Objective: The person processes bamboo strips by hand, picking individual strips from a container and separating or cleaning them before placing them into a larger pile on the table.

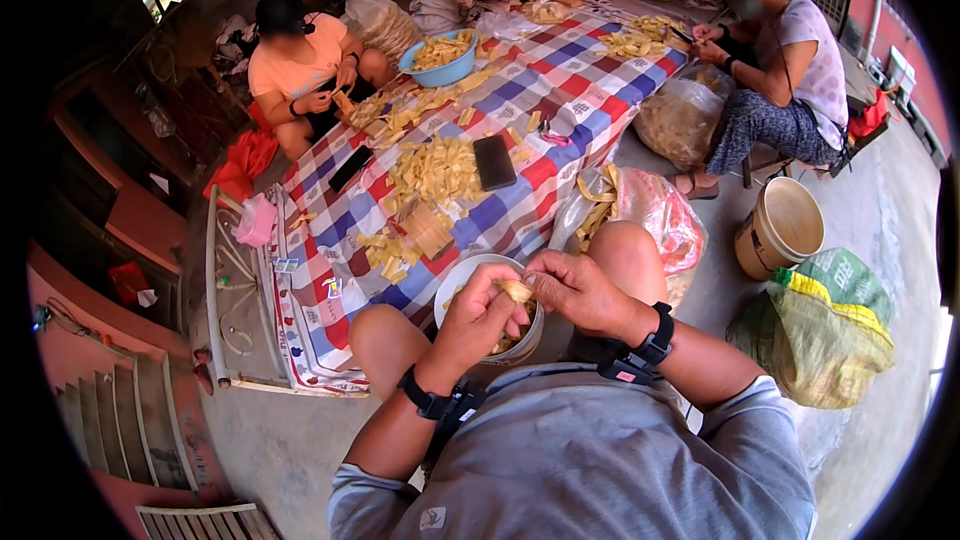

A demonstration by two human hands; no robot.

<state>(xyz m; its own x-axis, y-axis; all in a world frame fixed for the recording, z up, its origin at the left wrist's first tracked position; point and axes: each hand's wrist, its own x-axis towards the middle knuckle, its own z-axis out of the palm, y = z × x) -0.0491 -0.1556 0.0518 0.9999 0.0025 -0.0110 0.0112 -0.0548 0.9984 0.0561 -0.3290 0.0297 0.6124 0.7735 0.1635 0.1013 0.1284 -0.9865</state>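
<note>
The left hand has its grip closed on a pale yellow strip, and the right hand pinches the same strip at its right side. This strip is above a white container, which is between the knees, beside the near edge of the bench. Near this edge lies a pile of similar strips.
</note>
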